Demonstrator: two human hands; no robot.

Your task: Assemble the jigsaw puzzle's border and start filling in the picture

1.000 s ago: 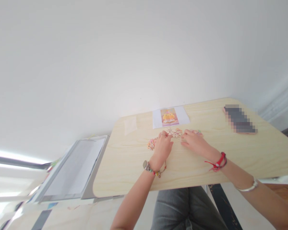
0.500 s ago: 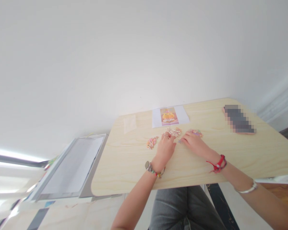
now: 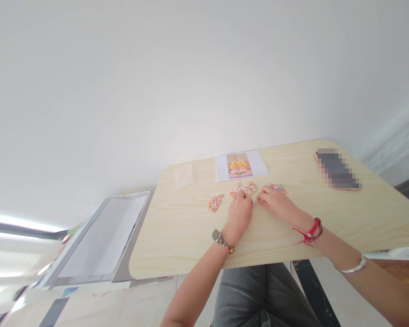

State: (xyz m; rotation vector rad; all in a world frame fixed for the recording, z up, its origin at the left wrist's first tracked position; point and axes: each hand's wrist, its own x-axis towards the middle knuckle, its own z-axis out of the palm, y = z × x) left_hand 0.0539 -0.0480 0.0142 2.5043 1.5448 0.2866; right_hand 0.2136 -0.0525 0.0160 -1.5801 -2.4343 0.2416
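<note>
White wall fills the whole upper half of the frame. Below it, a light wood table [image 3: 177, 236] w/ rounded corners runs across the lower centre & right. At lower left, beside the table's left edge, a grey tray-like frame [image 3: 100, 240] w/ a white sheet inside, tilted. Bottom centre, under the table edge, the person's grey-trousered lap [image 3: 259, 295]. Both forearms come up from the bottom edge toward mid-frame. On the right forearm a silver bangle [image 3: 352, 268] & a red cord bracelet [image 3: 310, 232]; on the left wrist a watch w/ beaded band [image 3: 221, 240]. Upper right of the table: a dark flat object [image 3: 337, 169], blurred out, can't tell what it is. At the table's far edge, centre: a white sheet w/ printed pic of a yellow-orange figure [image 3: 240, 165]. Just in front of it, small clusters of pastel jigsaw pieces: centre cluster [image 3: 245, 187], a separate one to the left [image 3: 215, 202], another to the right [image 3: 278, 187]. Left hand [image 3: 240, 213] lies palm-down on the table, fingers curled, fingertips touching the near edge of the centre cluster; ring on one finger; whether it pinches a piece can't be told. Right hand [image 3: 275, 203] also palm-down, just beside the left, fingertips pointing at the left hand's fingertips, knuckles covering part of the right cluster; grip likewise can't be told, too small.
</note>
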